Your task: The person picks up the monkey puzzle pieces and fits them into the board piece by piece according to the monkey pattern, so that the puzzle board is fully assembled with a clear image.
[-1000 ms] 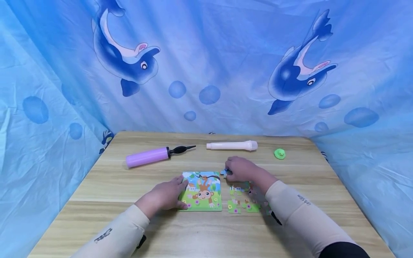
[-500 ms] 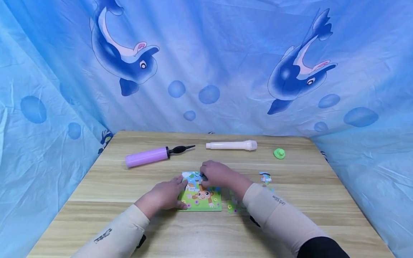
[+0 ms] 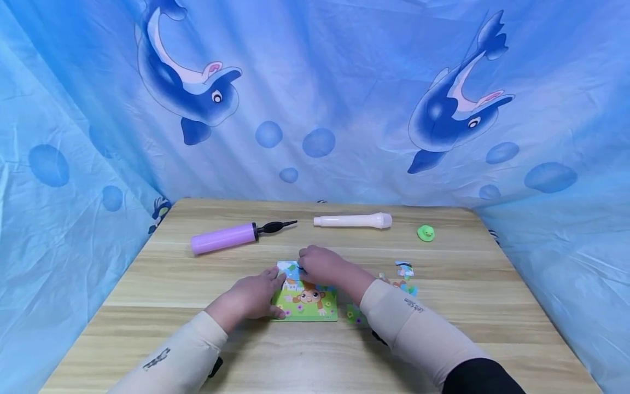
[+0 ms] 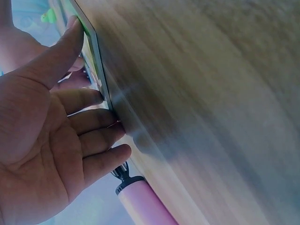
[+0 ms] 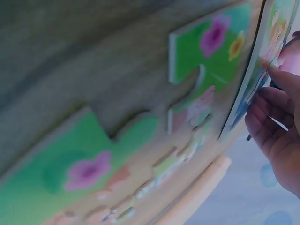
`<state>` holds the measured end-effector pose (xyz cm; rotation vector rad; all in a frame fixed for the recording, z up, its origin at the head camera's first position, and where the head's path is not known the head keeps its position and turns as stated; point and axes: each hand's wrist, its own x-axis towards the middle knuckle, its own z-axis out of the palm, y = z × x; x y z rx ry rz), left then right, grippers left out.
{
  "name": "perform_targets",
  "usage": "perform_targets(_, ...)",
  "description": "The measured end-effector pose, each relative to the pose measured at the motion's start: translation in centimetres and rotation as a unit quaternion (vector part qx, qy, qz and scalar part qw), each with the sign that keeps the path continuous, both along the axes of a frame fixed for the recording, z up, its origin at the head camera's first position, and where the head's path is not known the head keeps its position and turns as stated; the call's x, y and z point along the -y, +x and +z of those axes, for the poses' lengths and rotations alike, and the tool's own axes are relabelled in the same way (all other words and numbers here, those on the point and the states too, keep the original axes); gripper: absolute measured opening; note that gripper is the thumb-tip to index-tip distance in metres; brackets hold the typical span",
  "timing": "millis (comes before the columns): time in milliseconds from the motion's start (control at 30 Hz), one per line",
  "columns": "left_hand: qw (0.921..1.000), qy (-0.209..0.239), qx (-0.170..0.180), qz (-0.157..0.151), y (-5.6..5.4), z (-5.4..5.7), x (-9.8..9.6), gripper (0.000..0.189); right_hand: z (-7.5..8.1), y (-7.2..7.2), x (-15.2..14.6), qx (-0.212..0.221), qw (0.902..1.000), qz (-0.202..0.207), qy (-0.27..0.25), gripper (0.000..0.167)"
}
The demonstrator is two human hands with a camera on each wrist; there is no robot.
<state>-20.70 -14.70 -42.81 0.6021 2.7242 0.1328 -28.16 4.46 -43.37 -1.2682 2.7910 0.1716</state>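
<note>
a: puzzle board [image 3: 307, 313]?
b: flat on the counter [image 3: 285, 361], near its middle; loose pieces [image 3: 405, 271] lie just right, presumably for short reaches.
a: left grip [image 3: 250, 297]?
b: fingers and thumb spread along the board's left edge, probably so it won't slide.
a: right grip [image 3: 322, 266]?
b: bent over the board's upper part; whether it pinches a piece, i cannot tell (the fingertips are hidden).
a: beyond?
b: purple pump [image 3: 223, 238], pale stick [image 3: 351, 220], green duck [image 3: 426, 233], farther back, seemingly parked aside.

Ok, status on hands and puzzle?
Left hand touching left edge of monkey puzzle. Right hand over its upper part, grip hidden. Right sleeve partly blocks head view of loose pieces.
</note>
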Motion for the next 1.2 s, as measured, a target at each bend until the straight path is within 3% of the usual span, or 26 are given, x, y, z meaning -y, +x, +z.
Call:
perform_targets(267,1.0,0.008,0.003,0.002,0.0,0.1,0.0,0.093,-0.1,-0.2,0.2,0.034,0.9991,-0.026,-0.006,0.019)
perform_targets(433,1.0,0.006,-0.004,-0.002,0.0,0.0,0.0,0.094,0.0,-0.7,-1.0,0.086,0.9935,-0.045,-0.06,0.021)
perform_targets(533,0.9999,0.004,-0.009,-0.002,0.0,0.0,0.1,0.094,0.2,-0.9,-2.4,0.091,0.9893,-0.048,-0.103,0.024)
perform_targets(733,1.0,0.005,-0.005,0.003,0.1,-0.1,0.1,0.094,1.1,-1.4,-6.8,0.061,0.9875,-0.054,-0.135,0.026)
perform_targets(967,0.9999,0.009,-0.007,0.003,0.2,-0.1,0.1,0.096,1.7,-1.9,-13.6,0.056,0.9861,-0.111,-0.11,0.033)
perform_targets(1200,1.0,0.008,-0.001,0.001,0.1,-0.2,0.1,0.095,1.5,-1.5,-19.2,0.067,0.9834,-0.156,-0.065,0.041)
